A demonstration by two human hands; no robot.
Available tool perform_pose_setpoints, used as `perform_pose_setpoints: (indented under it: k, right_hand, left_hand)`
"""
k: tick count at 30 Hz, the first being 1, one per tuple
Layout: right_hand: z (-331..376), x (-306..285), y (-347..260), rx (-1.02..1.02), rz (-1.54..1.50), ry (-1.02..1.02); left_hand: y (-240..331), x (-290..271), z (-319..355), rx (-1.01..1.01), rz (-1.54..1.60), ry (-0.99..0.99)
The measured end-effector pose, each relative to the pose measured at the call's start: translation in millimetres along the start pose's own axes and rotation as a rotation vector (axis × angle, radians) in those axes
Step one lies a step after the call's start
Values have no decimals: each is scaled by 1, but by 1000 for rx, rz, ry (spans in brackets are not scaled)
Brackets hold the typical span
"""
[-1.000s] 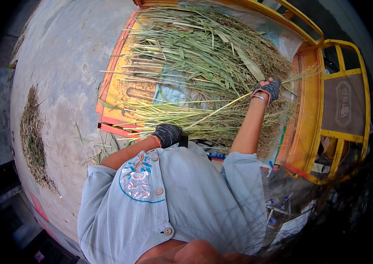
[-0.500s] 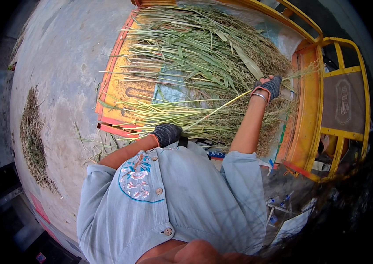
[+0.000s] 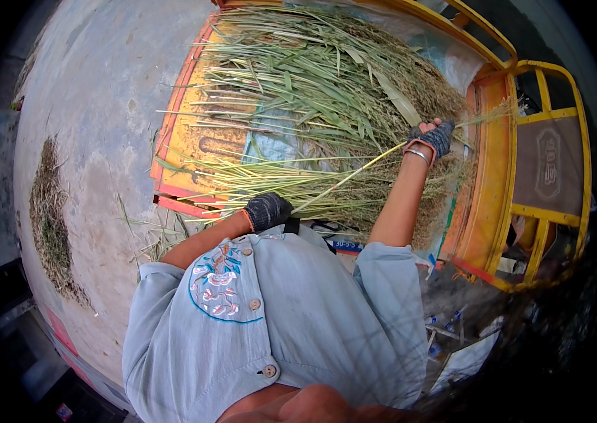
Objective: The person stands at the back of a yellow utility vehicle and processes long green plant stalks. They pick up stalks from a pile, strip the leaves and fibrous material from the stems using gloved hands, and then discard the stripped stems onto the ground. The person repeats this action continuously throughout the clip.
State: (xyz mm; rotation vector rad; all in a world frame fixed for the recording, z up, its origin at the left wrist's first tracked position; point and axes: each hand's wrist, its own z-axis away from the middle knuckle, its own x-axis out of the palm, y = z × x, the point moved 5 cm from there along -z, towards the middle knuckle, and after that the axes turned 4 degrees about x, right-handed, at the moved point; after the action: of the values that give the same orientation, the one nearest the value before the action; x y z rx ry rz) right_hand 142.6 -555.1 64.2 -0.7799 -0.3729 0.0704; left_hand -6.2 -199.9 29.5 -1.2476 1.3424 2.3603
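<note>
A single pale-green stalk (image 3: 362,168) slants up and right between my hands, its seed head (image 3: 490,116) sticking out past the right one. My right hand (image 3: 431,139), in a dark fingerless glove, is closed round it just below that head. At the stalk's lower end, close to my body, my left hand (image 3: 268,211) in a dark glove is curled shut on it; its fingertips are mostly hidden. Beneath and beyond both hands, a loose layer of cut stalks (image 3: 256,176) lies with stems to the left and seed heads to the right.
The stalks rest on a yellow cart bed (image 3: 184,130) with a red edge, over a pale-blue sheet (image 3: 270,144). A yellow rail frame (image 3: 549,211) bounds the right side. A heap of dry plant debris (image 3: 52,218) lies on the concrete floor (image 3: 101,141) at left.
My right hand has shifted very slightly to the right and away from me, still gripping the stalk. My left hand stays nearly in place.
</note>
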Motion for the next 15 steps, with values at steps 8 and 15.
perform_pose_setpoints:
  k: [8,15]
  right_hand:
    - [22,12,1,44,-190,-289]
    - [34,25,-6,253,-462,-874]
  left_hand:
    - [-25,5,5,-112,306,52]
    - [-39,21,4,-149,442,14]
